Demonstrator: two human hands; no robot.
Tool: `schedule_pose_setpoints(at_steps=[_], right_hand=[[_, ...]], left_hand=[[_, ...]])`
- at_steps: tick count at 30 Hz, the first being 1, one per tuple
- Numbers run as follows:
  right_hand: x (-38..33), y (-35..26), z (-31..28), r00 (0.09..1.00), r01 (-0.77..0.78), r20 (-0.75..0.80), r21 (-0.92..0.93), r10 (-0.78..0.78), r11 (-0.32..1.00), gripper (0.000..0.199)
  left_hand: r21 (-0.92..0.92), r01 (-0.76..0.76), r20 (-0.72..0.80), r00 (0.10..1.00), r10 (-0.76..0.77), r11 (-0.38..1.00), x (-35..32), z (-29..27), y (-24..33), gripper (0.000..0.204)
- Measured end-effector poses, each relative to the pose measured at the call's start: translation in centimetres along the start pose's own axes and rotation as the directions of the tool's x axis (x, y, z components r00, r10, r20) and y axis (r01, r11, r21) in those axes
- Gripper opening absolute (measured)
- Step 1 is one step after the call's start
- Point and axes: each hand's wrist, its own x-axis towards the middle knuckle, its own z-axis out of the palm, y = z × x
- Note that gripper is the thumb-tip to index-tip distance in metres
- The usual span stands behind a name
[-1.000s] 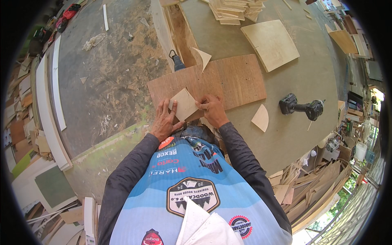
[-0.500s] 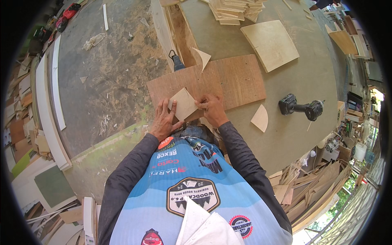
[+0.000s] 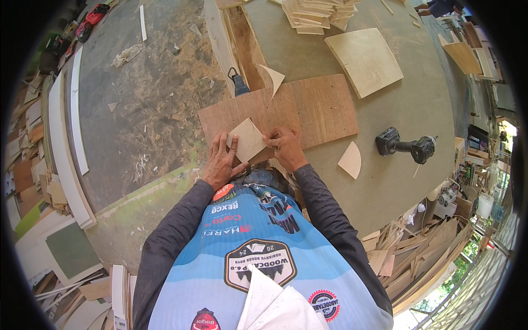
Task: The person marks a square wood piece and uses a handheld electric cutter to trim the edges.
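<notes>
A small pale plywood piece (image 3: 247, 138) lies on a brown plywood board (image 3: 313, 107) at the near edge of the workbench (image 3: 396, 181). My left hand (image 3: 221, 162) presses on the piece's left side with fingers spread flat. My right hand (image 3: 285, 147) pinches its right edge from the other side. Both hands hold it against the board.
A black cordless drill (image 3: 406, 146) lies to the right on the bench, beside a quarter-round offcut (image 3: 350, 160). Another tool (image 3: 238, 83) and a curved offcut (image 3: 273, 78) sit past the board. A pale square panel (image 3: 366, 60) and stacked pieces (image 3: 316, 12) lie farther back. Scrap wood piles line the floor.
</notes>
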Motion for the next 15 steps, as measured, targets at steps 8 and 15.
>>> schedule_pose_setpoints(at_steps=[8,15], right_hand=[[0.4,-0.9,-0.8,0.999,0.032,-0.014,-0.085,-0.033,0.996,0.018],[0.4,0.6,0.2,1.000,-0.012,-0.003,0.051,0.012,0.999,0.018]], left_hand=[[0.042,0.019,0.042,0.999,-0.020,0.999,0.1,-0.2,0.2,0.098],[0.035,0.015,0.040,0.999,-0.017,0.999,0.3,-0.4,0.4,0.100]])
